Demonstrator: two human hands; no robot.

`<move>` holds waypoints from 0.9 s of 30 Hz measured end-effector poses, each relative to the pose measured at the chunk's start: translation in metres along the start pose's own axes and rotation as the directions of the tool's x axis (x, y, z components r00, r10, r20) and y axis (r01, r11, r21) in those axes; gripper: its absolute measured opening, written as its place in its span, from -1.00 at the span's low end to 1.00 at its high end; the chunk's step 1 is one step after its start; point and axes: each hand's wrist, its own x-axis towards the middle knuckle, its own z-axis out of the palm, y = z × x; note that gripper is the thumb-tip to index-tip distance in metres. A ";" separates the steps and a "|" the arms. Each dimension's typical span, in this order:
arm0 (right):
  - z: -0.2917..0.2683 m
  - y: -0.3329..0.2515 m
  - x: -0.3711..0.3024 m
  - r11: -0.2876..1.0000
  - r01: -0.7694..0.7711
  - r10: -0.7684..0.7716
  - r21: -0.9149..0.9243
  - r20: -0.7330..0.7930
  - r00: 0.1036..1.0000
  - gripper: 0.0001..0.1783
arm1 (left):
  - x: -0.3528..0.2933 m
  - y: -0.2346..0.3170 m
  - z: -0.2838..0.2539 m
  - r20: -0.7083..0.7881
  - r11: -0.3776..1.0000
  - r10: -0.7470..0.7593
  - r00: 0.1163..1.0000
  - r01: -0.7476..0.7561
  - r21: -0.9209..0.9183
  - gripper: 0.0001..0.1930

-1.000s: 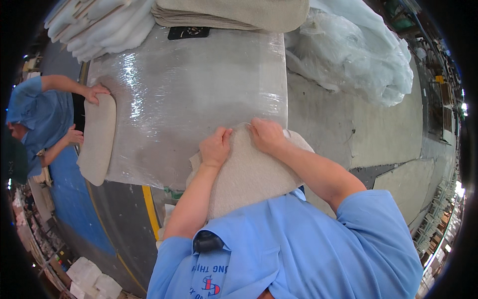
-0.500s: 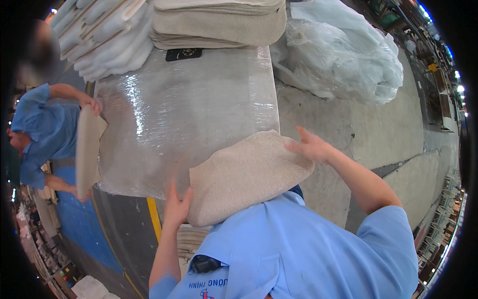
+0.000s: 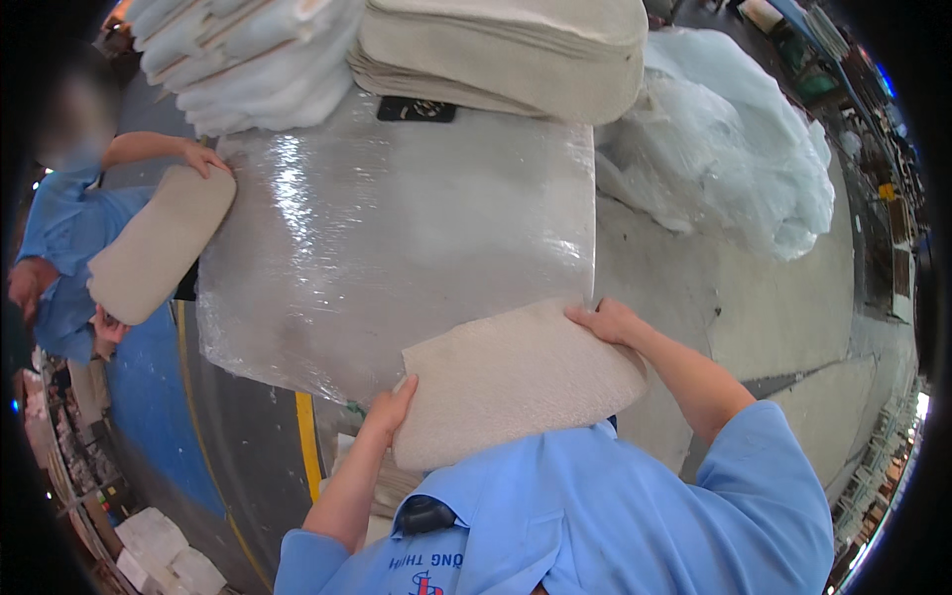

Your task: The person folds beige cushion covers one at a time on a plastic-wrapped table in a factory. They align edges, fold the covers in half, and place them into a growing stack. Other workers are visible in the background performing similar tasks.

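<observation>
A beige fabric panel [image 3: 521, 387] with rounded corners is held in front of my chest, at the near edge of a plastic-wrapped table [image 3: 397, 238]. My left hand [image 3: 392, 409] grips its left edge, thumb on top and the other fingers hidden beneath. At the far right edge my right hand [image 3: 610, 322] holds it, thumb on the upper face and fingers underneath. At the table's far side lies a stack of similar beige panels [image 3: 506, 55], with a small black card-like piece [image 3: 416, 109] by its front edge.
To the left, a co-worker in blue holds another beige panel [image 3: 164, 243] in both hands. White padded pieces [image 3: 258, 69] are piled at the far left of the table. A big bundle in clear plastic [image 3: 734, 149] sits on the right. A yellow line [image 3: 308, 446] marks the floor.
My hands, apart from the panel's edges or only loosely at them before, now grip both ends. The co-worker's panel has turned its broad face into view.
</observation>
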 end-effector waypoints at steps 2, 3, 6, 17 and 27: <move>-0.001 0.003 0.012 0.994 0.106 -0.106 0.002 0.013 0.994 0.22 | 0.009 0.004 -0.004 0.047 0.993 -0.020 0.999 0.025 -0.118 -0.13; 0.000 0.007 0.015 0.987 0.163 -0.163 0.006 0.016 0.986 0.20 | 0.011 0.010 -0.011 0.081 0.983 0.084 0.993 -0.070 -0.170 -0.15; 0.013 0.019 0.003 0.937 0.182 -0.183 0.297 -0.024 0.983 0.07 | 0.001 0.038 -0.039 0.126 0.852 0.374 0.919 -0.287 -0.439 -0.22; 0.106 -0.045 -0.049 0.024 0.437 -0.214 0.899 -0.422 0.881 -0.19 | -0.156 0.145 0.119 -0.343 0.164 0.918 0.198 -0.979 -0.125 -0.29; 0.017 0.044 -0.119 -0.221 0.769 -0.058 0.600 -0.795 0.604 -0.30 | -0.239 0.131 0.059 0.538 -0.265 0.822 0.188 -0.710 0.653 -0.17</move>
